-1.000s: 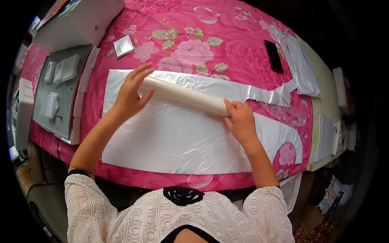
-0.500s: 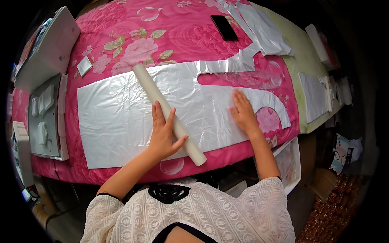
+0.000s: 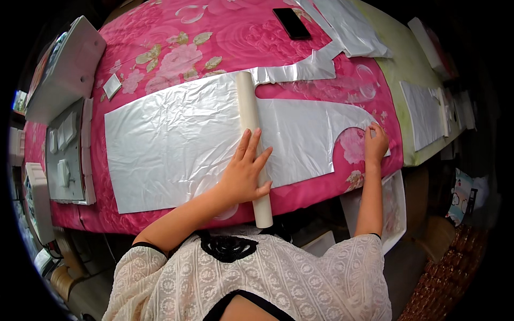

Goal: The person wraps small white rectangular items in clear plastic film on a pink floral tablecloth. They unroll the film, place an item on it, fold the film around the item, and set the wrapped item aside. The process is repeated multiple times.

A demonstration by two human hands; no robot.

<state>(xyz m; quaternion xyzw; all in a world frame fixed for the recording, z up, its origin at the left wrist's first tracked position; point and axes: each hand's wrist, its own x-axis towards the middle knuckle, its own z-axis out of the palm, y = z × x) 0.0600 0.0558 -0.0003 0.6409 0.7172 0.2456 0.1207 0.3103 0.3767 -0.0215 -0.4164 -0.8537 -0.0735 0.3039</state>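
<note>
A thin, silvery-white plastic apron [image 3: 166, 144] lies spread over the pink floral tablecloth. Its rounded neck loop is at the right, and a long strap reaches back toward the far right. Across the middle of the sheet rests an off-white tube [image 3: 247, 101], its near end jutting past the table edge. My left hand [image 3: 246, 171] lies on the tube with fingers spread, not wrapped round it. At the right end, my right hand [image 3: 376, 144] has its fingers pinched together on the neck loop of the apron.
A black phone [image 3: 292, 23] and more silvery plastic [image 3: 364, 35] lie at the back. On the left stand a white foam box [image 3: 69, 69] and a grey tray [image 3: 67, 182] holding small white packets. A small white square packet [image 3: 112, 86] lies nearby. A white bin [image 3: 393, 208] sits below the right edge.
The tube has moved right and turned more upright in the picture, with my left hand on it. My right hand has gone from lying flat on the sheet to pinching the neck loop.
</note>
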